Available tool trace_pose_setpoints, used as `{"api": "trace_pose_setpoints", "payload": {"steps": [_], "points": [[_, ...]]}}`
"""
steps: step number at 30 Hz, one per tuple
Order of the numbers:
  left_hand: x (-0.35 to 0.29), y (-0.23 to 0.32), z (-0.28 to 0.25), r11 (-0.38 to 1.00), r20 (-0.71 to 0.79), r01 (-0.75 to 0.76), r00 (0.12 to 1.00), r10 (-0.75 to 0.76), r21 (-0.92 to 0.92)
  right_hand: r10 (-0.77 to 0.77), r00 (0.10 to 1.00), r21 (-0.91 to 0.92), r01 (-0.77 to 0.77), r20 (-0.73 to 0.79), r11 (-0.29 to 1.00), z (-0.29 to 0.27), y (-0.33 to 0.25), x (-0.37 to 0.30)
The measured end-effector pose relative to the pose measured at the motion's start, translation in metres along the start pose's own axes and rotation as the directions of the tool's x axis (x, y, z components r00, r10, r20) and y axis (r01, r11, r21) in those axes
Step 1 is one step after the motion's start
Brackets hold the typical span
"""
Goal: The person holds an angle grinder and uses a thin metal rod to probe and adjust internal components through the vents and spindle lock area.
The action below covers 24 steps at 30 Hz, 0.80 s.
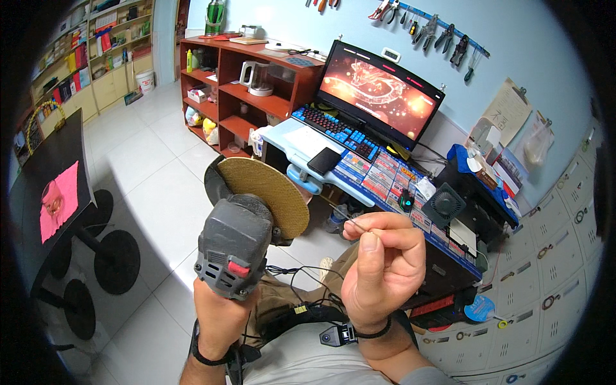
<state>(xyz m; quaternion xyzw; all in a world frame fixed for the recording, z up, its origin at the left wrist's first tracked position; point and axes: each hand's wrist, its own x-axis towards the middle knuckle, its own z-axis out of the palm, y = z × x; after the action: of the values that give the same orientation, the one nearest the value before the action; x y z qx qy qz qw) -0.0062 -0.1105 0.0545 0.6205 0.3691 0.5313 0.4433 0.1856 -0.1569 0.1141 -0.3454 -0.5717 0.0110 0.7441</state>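
My left hand (221, 317) is wrapped round the body of a dark grey angle grinder (232, 234), held upright in front of me. A tan abrasive disc (276, 196) is fitted at its top, and a black guard (217, 181) partly covers the disc's left side. On the grinder's near face sits a red button (239, 266). To the right, my right hand (388, 273) pinches a thin metal rod (343, 216) between thumb and fingers. The rod's free end points up and left toward the disc, apart from it. Whether the disc spins cannot be told.
A desk with a phone (324, 161), keyboard (340, 131) and monitor (382, 90) stands ahead. Left of it is a red-brown shelf (256, 109). A black table (64, 192) with a pink cloth (59, 204) is at left, lockers (532, 282) at right. Black cables (321, 282) cross my lap.
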Motion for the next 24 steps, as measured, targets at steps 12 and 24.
{"api": "trace_pose_setpoints", "payload": {"steps": [12,24], "points": [[-0.002,0.001,0.003,1.000,0.129,0.005,0.992,-0.006,0.010,0.029,0.998,-0.004,-0.029,0.052,1.000,0.001,-0.001,-0.001],[0.002,0.001,0.005,1.000,0.078,-0.019,0.997,0.017,0.025,0.062,0.997,0.028,-0.064,0.042,0.998,0.003,0.001,-0.003]]}}
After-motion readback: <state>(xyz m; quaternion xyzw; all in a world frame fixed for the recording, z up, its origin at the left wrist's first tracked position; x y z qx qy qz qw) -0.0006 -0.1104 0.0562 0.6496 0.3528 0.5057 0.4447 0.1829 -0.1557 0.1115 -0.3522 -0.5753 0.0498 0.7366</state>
